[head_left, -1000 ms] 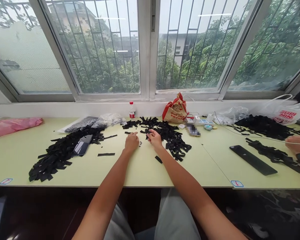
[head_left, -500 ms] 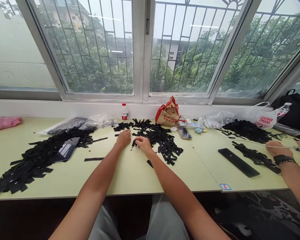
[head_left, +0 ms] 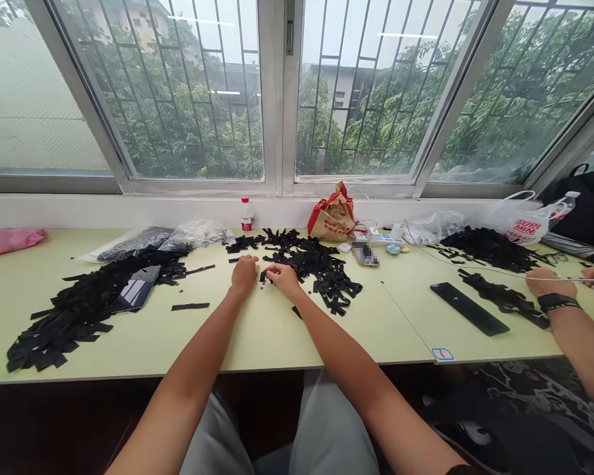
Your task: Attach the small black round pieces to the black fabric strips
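Note:
My left hand [head_left: 246, 272] rests on the pale green table [head_left: 277, 343] with its fingers closed; what they pinch, if anything, is too small to make out. Close by on the right, my right hand [head_left: 281, 277] pinches a short black strip [head_left: 264, 276]. Tiny dark round pieces lie just below that strip. Behind and right of my right hand spreads a loose pile of black strips [head_left: 321, 264]. A long heap of black strips [head_left: 84, 303] covers the left part of the table, with a dark glossy tablet-like object [head_left: 137, 288] on it. One single strip [head_left: 190, 306] lies flat between heap and left forearm.
At the back stand a red-capped bottle [head_left: 247, 216] and a red and tan bag [head_left: 333, 214]. A phone [head_left: 364, 254] lies beside a power strip [head_left: 383, 238]. On the right, another person's hands [head_left: 551, 284] are near black strips and a long black plate [head_left: 469, 309].
The view has tilted slightly, so the table appears a little higher. Both my hands stay almost in place, and the strip at my right fingertips sits a bit more upright.

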Demonstrator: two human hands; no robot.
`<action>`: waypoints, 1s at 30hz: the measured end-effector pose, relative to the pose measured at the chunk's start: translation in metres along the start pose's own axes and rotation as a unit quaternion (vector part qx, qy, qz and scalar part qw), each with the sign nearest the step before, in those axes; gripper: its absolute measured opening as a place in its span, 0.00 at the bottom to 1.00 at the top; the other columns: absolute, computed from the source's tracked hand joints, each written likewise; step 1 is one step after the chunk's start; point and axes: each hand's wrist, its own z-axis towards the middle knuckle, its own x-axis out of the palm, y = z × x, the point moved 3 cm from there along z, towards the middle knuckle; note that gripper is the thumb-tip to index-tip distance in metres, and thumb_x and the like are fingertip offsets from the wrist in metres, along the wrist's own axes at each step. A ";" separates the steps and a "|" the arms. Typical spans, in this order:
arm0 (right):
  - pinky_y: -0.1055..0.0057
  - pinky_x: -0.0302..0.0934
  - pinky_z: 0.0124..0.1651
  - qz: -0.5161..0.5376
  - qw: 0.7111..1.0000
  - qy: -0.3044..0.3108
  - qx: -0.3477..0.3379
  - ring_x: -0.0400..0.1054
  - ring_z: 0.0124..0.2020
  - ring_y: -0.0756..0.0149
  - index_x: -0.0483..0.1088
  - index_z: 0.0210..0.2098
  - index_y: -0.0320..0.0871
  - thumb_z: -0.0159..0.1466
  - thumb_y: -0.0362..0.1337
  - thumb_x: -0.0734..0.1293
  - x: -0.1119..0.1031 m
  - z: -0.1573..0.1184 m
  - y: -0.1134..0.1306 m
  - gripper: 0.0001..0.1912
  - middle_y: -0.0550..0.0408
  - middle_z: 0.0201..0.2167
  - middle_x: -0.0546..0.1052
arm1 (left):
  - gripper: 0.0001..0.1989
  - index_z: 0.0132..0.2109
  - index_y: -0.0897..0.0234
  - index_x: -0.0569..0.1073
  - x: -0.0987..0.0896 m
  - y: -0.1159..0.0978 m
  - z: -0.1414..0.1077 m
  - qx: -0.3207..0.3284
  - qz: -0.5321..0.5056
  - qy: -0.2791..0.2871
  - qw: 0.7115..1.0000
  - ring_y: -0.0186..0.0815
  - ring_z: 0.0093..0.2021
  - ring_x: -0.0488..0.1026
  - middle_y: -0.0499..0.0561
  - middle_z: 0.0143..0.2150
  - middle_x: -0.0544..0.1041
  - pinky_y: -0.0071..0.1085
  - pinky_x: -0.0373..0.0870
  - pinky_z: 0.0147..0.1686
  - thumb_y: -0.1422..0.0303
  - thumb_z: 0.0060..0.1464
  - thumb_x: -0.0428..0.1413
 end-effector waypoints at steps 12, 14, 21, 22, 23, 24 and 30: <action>0.74 0.47 0.22 0.192 0.980 0.008 0.055 0.55 0.19 0.76 0.73 0.30 0.41 0.55 0.49 0.70 -0.004 0.002 0.002 0.16 0.55 0.27 0.76 | 0.19 0.55 0.67 0.75 -0.016 -0.010 -0.027 -0.006 -0.089 -0.016 0.996 0.45 0.48 0.73 0.60 0.46 0.78 0.38 0.68 0.49 0.77 0.62 0.46; 0.74 0.48 0.23 0.188 0.981 0.008 0.053 0.54 0.19 0.76 0.74 0.33 0.41 0.54 0.47 0.70 -0.004 0.003 0.000 0.15 0.56 0.25 0.75 | 0.18 0.53 0.67 0.76 -0.016 -0.011 -0.027 -0.005 -0.090 -0.013 0.996 0.45 0.49 0.73 0.60 0.46 0.78 0.37 0.68 0.49 0.77 0.61 0.47; 0.73 0.49 0.24 0.180 0.983 0.016 0.041 0.55 0.20 0.75 0.77 0.37 0.40 0.54 0.47 0.70 -0.005 0.002 -0.001 0.17 0.56 0.26 0.75 | 0.15 0.44 0.65 0.80 -0.018 -0.012 -0.030 -0.007 -0.085 -0.002 0.996 0.44 0.44 0.72 0.59 0.41 0.76 0.36 0.69 0.44 0.73 0.62 0.48; 0.73 0.49 0.25 0.176 0.984 0.011 0.038 0.56 0.21 0.74 0.77 0.36 0.40 0.54 0.48 0.71 -0.005 0.002 0.001 0.17 0.56 0.26 0.75 | 0.15 0.43 0.65 0.80 -0.018 -0.011 -0.030 -0.013 -0.088 -0.003 0.996 0.43 0.43 0.72 0.58 0.40 0.75 0.35 0.69 0.43 0.72 0.62 0.49; 0.73 0.50 0.25 0.173 0.984 0.006 0.034 0.56 0.21 0.74 0.77 0.34 0.40 0.53 0.48 0.71 -0.006 0.001 0.002 0.18 0.56 0.25 0.74 | 0.14 0.42 0.65 0.81 -0.019 -0.010 -0.031 -0.017 -0.093 -0.003 0.996 0.42 0.42 0.72 0.58 0.39 0.75 0.35 0.68 0.43 0.72 0.62 0.49; 0.73 0.50 0.25 0.170 0.985 0.001 0.034 0.57 0.22 0.73 0.77 0.34 0.40 0.53 0.49 0.72 -0.007 0.000 0.004 0.18 0.57 0.24 0.73 | 0.14 0.42 0.64 0.81 -0.019 -0.009 -0.031 -0.018 -0.098 -0.004 0.995 0.42 0.41 0.72 0.58 0.39 0.75 0.35 0.68 0.43 0.72 0.61 0.49; 0.72 0.44 0.23 0.179 0.982 0.002 0.056 0.55 0.20 0.73 0.78 0.34 0.41 0.53 0.51 0.72 -0.010 -0.003 0.007 0.20 0.56 0.23 0.73 | 0.15 0.40 0.64 0.81 -0.022 -0.008 -0.036 -0.008 -0.118 0.001 0.993 0.40 0.41 0.72 0.57 0.39 0.75 0.34 0.68 0.43 0.73 0.61 0.48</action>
